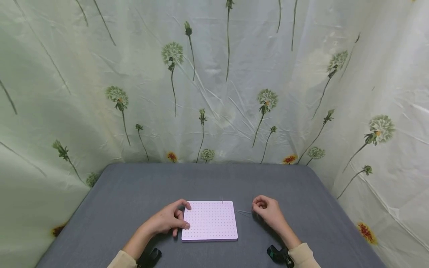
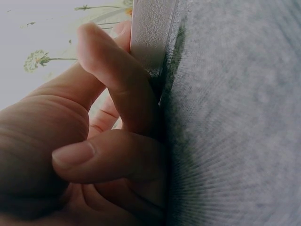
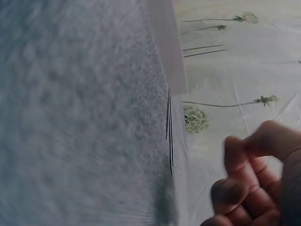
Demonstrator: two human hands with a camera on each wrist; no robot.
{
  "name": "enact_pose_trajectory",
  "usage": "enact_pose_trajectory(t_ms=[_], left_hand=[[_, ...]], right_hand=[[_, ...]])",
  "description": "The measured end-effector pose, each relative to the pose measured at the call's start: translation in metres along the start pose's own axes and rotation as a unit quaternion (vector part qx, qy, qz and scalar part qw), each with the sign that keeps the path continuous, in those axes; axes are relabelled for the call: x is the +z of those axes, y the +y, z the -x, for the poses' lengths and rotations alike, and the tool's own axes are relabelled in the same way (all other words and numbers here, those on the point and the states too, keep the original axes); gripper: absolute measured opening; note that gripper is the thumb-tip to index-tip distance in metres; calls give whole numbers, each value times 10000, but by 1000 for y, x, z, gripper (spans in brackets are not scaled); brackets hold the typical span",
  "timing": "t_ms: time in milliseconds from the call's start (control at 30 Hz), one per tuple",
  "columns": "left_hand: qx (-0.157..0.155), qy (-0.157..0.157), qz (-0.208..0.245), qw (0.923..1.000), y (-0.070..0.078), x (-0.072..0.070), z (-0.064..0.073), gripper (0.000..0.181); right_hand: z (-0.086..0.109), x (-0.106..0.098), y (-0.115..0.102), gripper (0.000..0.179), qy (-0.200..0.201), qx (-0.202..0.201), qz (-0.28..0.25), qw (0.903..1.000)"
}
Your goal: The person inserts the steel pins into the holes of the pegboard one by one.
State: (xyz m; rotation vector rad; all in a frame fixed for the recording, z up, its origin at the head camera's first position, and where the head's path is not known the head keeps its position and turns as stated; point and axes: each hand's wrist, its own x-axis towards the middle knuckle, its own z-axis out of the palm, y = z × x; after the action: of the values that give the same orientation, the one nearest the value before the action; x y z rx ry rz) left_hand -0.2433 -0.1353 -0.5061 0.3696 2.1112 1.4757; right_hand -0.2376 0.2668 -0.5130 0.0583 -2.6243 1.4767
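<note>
A pale pink board (image 1: 209, 223), flat and dotted with a grid of small holes, lies near the middle of the worktop (image 1: 151, 186). It looks stiff and fairly light, probably smooth plastic that could slide on the cloth; its side edges seem the best place to steady it, leaving the holes free. Two upright pins (image 1: 221, 200) stand at its far edge, toward the right. They look thin, rigid and easily knocked or bent, best taken between fingertips along the shaft.

The left hand (image 1: 165, 220) holds the board's left edge, with index finger and thumb resting on the top. Just beyond the right edge, loose pins (image 1: 244, 212) lie on the grey cloth. Beside them, the right hand (image 1: 268, 211) has thumb and forefinger together, pinching a single pin (image 1: 253, 198) that points upward. Behind everything hangs a pale curtain (image 1: 218, 93) printed with dandelions.
</note>
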Motion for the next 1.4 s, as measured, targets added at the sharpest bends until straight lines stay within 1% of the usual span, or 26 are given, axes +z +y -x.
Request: enact_pose_trajectory(t_ms=[200, 433, 600, 767, 867, 1000, 1133, 1400], left_hand=[[31, 0, -24, 10000, 2, 0, 1, 56], [7, 40, -104, 9999, 0, 1, 0, 56], [33, -10, -59, 10000, -2, 1, 0, 56], [-54, -75, -91, 9999, -2, 0, 0, 57], [-24, -40, -78, 10000, 0, 0, 0, 57], [38, 3, -29, 10000, 1, 0, 0, 56], [21, 40, -51, 10000, 2, 1, 0, 56], [10, 18, -50, 10000, 2, 1, 1, 55]], right_hand=[[-1, 4, -16, 8, -21, -159, -53, 9999], [-4, 23, -36, 5, -342, -481, 7, 9983], [-9, 37, -46, 7, -573, -677, -46, 9960], [-15, 49, -47, 5, -704, -640, 49, 9955], [-17, 55, -47, 5, -748, -622, 140, 9952], [-18, 59, -48, 5, -794, -599, 227, 9948], [-20, 63, -49, 4, -877, -556, 229, 9943], [-23, 70, -48, 5, -1000, -606, 220, 9929]])
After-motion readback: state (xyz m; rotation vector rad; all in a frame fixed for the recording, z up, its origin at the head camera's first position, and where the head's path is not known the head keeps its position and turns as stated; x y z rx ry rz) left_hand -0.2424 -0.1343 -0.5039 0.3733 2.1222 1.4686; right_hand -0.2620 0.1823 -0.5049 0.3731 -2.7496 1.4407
